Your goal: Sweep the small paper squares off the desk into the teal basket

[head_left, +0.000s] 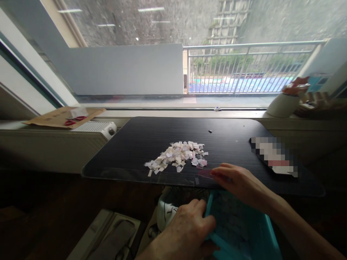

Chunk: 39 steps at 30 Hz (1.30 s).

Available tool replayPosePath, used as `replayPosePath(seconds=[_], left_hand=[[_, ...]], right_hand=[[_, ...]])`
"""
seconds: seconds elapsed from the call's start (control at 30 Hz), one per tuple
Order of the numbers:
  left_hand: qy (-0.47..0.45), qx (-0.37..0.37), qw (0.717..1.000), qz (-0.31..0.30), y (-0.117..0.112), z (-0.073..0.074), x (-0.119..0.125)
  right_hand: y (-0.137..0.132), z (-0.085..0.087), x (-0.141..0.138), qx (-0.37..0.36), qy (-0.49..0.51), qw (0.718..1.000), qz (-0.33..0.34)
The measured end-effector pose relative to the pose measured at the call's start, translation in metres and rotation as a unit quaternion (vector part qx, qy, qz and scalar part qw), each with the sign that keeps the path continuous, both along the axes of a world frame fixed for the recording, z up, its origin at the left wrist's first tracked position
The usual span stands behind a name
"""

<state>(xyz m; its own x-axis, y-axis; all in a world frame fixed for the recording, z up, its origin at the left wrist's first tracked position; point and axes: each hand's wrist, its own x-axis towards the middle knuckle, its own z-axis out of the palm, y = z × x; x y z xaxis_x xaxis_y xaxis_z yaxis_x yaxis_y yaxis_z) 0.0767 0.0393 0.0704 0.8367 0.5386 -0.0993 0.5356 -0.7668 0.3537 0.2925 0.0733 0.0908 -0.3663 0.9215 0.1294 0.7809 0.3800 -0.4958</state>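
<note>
My right hand [240,182] reaches over the near edge of the black table [114,159]. Its fingertips are pinched on a thin, see-through pink strip [204,174] that lies on or just above the tabletop. Just beyond the strip is a loose pile of small cut paper scraps [176,155], mostly white and cream. Below the table edge, my left hand [191,220] is closed on the rim of a turquoise bin [267,234], its fingers curled and partly hidden. Pale pieces show dimly inside the bin, under my right forearm.
At the table's right lies a dark flat item with a blurred-out face [273,157]. Red-handled scissors [73,121] rest on brown paper [46,117] to the left, beside a white radiator [100,128]. A white vase-like pot [282,103] stands on the sill.
</note>
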Motion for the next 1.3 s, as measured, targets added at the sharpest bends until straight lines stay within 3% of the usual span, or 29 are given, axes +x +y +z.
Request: replayPosePath(seconds=[0.17,0.33,0.43,0.53,0.7,0.83,0.93,1.13,1.3], left_hand=[[0.002,0.000,1.000,0.007,-0.002,-0.001,-0.001],[-0.007,0.007,1.000,0.005,-0.003,0.000,0.001],[-0.005,0.008,1.000,0.005,-0.002,0.001,0.000],[0.004,0.005,1.000,0.011,-0.003,0.000,-0.005],[0.027,-0.014,0.999,0.027,-0.003,-0.016,-0.023],[-0.001,0.004,0.999,0.049,-0.005,-0.039,-0.041],[-0.019,0.010,0.997,0.075,-0.010,-0.050,-0.050],[-0.036,0.011,0.992,0.120,-0.022,-0.049,-0.059],[-0.056,0.011,0.987,0.148,-0.029,-0.048,-0.062]], right_hand=[[-0.014,0.007,-0.005,-0.044,0.003,0.998,0.038],[-0.024,0.009,-0.004,-0.039,-0.004,0.999,0.015],[-0.022,0.009,-0.005,-0.044,0.004,0.999,0.032],[-0.009,0.006,-0.005,0.004,0.010,1.000,-0.010],[0.017,-0.001,0.000,0.045,-0.024,0.995,-0.082],[0.016,-0.001,0.003,0.040,-0.045,0.990,-0.126],[0.011,-0.001,-0.001,0.041,-0.020,0.993,-0.113],[0.003,-0.003,-0.011,0.014,-0.003,0.999,-0.050],[0.001,-0.003,-0.001,0.041,-0.017,0.992,-0.115]])
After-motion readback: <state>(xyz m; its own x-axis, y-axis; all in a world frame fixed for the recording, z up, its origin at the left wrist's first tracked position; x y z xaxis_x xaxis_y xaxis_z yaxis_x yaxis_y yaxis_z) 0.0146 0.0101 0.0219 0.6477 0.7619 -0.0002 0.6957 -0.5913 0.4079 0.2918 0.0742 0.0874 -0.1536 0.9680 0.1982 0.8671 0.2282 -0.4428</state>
